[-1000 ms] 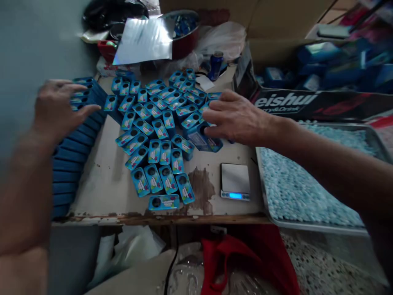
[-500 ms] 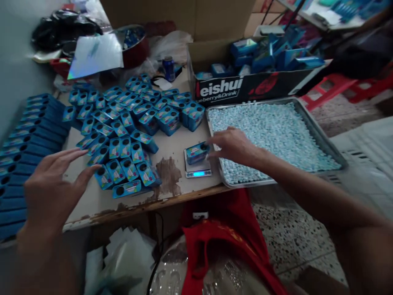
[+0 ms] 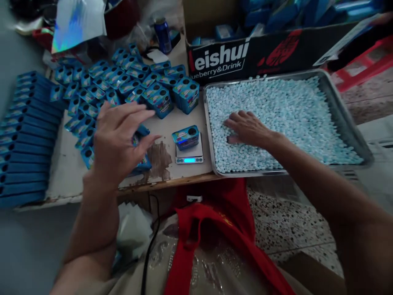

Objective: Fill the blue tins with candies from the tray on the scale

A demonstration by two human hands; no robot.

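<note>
Left hand (image 3: 118,141) has fingers (image 3: 138,117) parted; right hand (image 3: 247,130) touches pale-blue pellets (image 3: 282,110), its fingers' grip I cannot tell.

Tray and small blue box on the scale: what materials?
Tray: likely metal, satin finish; grey sheen on the thin rim and walls. Small blue box: printed card or thin plastic, can't tell which; smooth flat faces, crisp edges, coloured graphics.

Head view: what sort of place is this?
Probably a small packing workshop, perhaps for sweets: small blue printed boxes, a shallow silver metal tray of pale-blue pellets and a small silver digital scale suggest it.
</note>
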